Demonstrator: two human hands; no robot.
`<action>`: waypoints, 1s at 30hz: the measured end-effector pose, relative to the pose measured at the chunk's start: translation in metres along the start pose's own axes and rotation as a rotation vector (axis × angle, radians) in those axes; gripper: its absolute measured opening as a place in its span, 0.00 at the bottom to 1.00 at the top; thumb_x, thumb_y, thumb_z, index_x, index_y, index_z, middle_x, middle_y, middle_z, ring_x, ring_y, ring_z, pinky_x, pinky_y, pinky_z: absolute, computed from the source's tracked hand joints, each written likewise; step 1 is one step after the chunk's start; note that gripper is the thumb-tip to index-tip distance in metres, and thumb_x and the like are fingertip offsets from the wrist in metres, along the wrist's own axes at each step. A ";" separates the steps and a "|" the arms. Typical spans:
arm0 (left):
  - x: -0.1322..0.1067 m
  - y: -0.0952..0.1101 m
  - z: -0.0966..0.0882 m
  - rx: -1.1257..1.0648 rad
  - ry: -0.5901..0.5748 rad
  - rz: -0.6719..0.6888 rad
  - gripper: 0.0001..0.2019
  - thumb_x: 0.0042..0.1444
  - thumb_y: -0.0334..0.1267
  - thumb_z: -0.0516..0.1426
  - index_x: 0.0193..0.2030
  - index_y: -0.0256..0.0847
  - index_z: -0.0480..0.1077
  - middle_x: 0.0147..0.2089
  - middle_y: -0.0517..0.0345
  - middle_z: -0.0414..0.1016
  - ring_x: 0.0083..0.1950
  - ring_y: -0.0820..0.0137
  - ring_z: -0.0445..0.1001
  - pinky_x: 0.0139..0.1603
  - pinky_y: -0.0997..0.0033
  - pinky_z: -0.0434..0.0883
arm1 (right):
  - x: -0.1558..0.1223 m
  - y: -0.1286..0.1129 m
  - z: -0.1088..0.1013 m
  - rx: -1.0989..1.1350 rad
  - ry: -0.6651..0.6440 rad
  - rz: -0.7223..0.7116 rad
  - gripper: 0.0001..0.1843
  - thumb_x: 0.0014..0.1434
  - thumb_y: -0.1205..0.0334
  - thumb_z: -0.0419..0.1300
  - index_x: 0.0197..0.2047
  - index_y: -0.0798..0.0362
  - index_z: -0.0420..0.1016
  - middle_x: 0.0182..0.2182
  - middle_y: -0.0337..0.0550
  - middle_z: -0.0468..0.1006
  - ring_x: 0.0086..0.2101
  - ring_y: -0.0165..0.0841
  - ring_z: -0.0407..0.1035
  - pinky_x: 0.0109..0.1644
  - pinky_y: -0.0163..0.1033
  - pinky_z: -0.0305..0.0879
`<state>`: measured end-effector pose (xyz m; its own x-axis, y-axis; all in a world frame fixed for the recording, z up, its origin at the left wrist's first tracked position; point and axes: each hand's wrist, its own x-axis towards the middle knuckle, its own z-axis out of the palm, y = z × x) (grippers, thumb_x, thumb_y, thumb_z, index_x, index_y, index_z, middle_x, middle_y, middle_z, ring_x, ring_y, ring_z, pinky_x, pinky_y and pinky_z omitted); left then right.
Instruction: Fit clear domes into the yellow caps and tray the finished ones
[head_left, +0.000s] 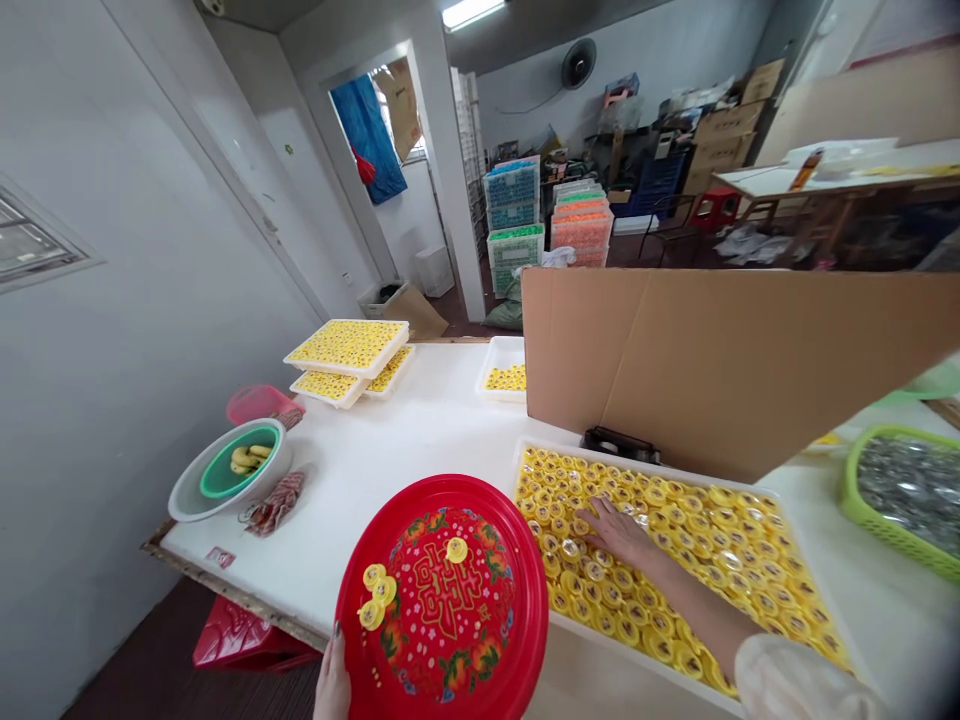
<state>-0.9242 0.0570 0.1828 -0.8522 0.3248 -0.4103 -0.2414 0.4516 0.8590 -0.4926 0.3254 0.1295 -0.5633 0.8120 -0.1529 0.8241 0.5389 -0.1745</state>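
My left hand (334, 680) grips the left rim of a round red tray (517, 640) with a flower pattern and a large gold character. Several small round yellow pieces lie on it: a cluster (379, 590) at the left and a single piece (456, 549) near the top. My right hand (619, 532) reaches over a white rectangular tray (622, 640) filled with round yellow pieces (667, 600) that have printed centres. Its fingers are apart and touch the pieces near the tray's left part; what lies under the fingertips is partly hidden.
A cardboard sheet (705, 360) stands upright behind the filled tray, with a black object (621, 445) at its foot. Stacked trays (349, 345) of yellow pieces and a bowl (191, 495) with bananas stand left. A green basket (900, 520) is at right.
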 end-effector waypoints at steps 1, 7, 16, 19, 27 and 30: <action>-0.002 -0.001 0.004 -0.042 -0.037 -0.014 0.15 0.60 0.48 0.52 0.44 0.43 0.74 0.47 0.51 0.81 0.49 0.56 0.80 0.41 0.64 0.78 | -0.001 0.000 -0.002 0.007 0.003 -0.008 0.20 0.61 0.57 0.61 0.56 0.50 0.71 0.54 0.51 0.71 0.54 0.47 0.67 0.44 0.47 0.72; -0.018 -0.001 0.029 -0.177 -0.133 -0.035 0.17 0.56 0.48 0.58 0.47 0.41 0.74 0.48 0.48 0.81 0.51 0.55 0.78 0.49 0.62 0.76 | -0.003 -0.007 -0.040 0.043 0.069 -0.048 0.24 0.58 0.62 0.56 0.58 0.50 0.71 0.56 0.57 0.71 0.56 0.55 0.64 0.46 0.55 0.72; -0.046 0.002 0.069 -0.144 -0.206 -0.088 0.20 0.61 0.48 0.54 0.56 0.40 0.72 0.58 0.47 0.75 0.60 0.56 0.73 0.55 0.63 0.73 | 0.001 -0.139 -0.062 0.183 0.043 -0.366 0.52 0.57 0.33 0.53 0.73 0.52 0.39 0.72 0.57 0.40 0.69 0.51 0.39 0.65 0.55 0.55; -0.053 0.000 0.079 -0.108 -0.244 -0.104 0.22 0.62 0.47 0.53 0.58 0.38 0.70 0.61 0.45 0.73 0.61 0.57 0.71 0.57 0.64 0.72 | 0.012 -0.176 -0.051 0.199 0.000 -0.466 0.57 0.53 0.30 0.57 0.73 0.51 0.37 0.72 0.58 0.40 0.68 0.52 0.41 0.64 0.55 0.56; -0.054 -0.012 0.088 0.037 -0.284 -0.095 0.24 0.62 0.49 0.51 0.60 0.40 0.69 0.65 0.48 0.68 0.65 0.59 0.67 0.61 0.66 0.68 | 0.036 -0.231 -0.034 0.118 0.085 -0.683 0.25 0.62 0.48 0.56 0.60 0.50 0.67 0.62 0.58 0.65 0.59 0.51 0.59 0.58 0.60 0.59; -0.043 -0.014 0.085 0.095 -0.274 -0.076 0.22 0.57 0.48 0.56 0.55 0.42 0.72 0.63 0.49 0.71 0.67 0.57 0.63 0.64 0.63 0.64 | 0.040 -0.234 -0.029 0.057 0.125 -0.692 0.23 0.60 0.47 0.58 0.54 0.51 0.69 0.56 0.61 0.70 0.52 0.53 0.64 0.45 0.58 0.69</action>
<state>-0.8447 0.1076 0.1620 -0.6727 0.4936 -0.5513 -0.2443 0.5551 0.7951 -0.7065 0.2387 0.1923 -0.9432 0.3082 0.1241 0.2723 0.9311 -0.2429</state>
